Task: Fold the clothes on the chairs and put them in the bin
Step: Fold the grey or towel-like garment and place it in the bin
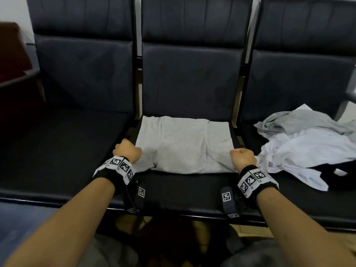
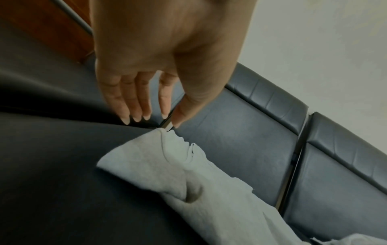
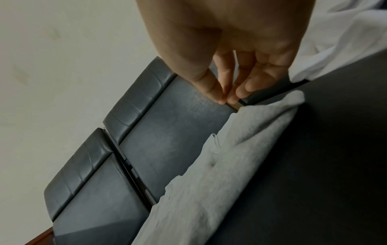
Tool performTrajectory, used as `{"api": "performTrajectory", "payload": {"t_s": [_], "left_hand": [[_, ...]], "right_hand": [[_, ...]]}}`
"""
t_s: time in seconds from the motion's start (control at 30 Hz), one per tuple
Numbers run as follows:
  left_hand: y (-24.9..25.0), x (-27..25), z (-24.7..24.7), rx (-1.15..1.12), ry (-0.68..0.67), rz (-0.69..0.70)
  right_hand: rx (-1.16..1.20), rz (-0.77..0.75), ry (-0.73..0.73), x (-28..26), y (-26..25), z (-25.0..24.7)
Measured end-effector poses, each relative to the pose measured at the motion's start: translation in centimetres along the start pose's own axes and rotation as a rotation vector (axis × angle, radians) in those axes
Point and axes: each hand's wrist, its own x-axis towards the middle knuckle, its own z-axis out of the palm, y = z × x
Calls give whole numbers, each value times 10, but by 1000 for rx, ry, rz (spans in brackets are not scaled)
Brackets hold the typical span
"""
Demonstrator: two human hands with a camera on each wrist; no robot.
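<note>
A light grey garment (image 1: 183, 145) lies flat and partly folded on the middle chair seat (image 1: 183, 189), sides turned in. My left hand (image 1: 127, 152) hovers at its left edge; in the left wrist view the fingers (image 2: 136, 106) hang straight above the garment's corner (image 2: 167, 165) and hold nothing. My right hand (image 1: 243, 158) is at the garment's near right corner. In the right wrist view its loosely bent fingers (image 3: 245, 89) are just above the grey cloth (image 3: 209, 190), with nothing between them. No bin is in view.
A loose pile of white and grey clothes (image 1: 308, 143) lies on the right chair, with a dark item at its front. The left chair seat (image 1: 57, 151) holds nothing. A brown wooden piece of furniture (image 1: 11, 54) stands at the far left.
</note>
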Motion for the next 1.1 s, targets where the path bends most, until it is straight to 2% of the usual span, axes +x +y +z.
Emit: {"api": "performTrajectory", "payload": {"t_s": [0.2,0.37,0.53,0.7,0.83,0.97,1.03,1.1], "left_hand": [[-10,-17,5,30,60,-127],[-22,-17,17,-71,-46,-76],[-16,-17,24,-137,-141,-82],[-19,-14,21,-94,-113,-96],[-22,-10,13,-159,-35,-103],[-20,-19,13,-303,152,179],[-19,-24,15,-380,158,250],[-21,-22,19,-429,106,253]], "right_hand": [[-10,-5,17,-17,16,-1],[-286,-12,-109,-22,18,3],[-466,-16,-114,-8,22,11],[-294,-46,-107,-8,27,-4],[-201,-40,-175,0,35,-3],[-130,4,-142,8,36,-3],[6,-14,-78,5,34,-3],[162,11,-49,3,33,-3]]}}
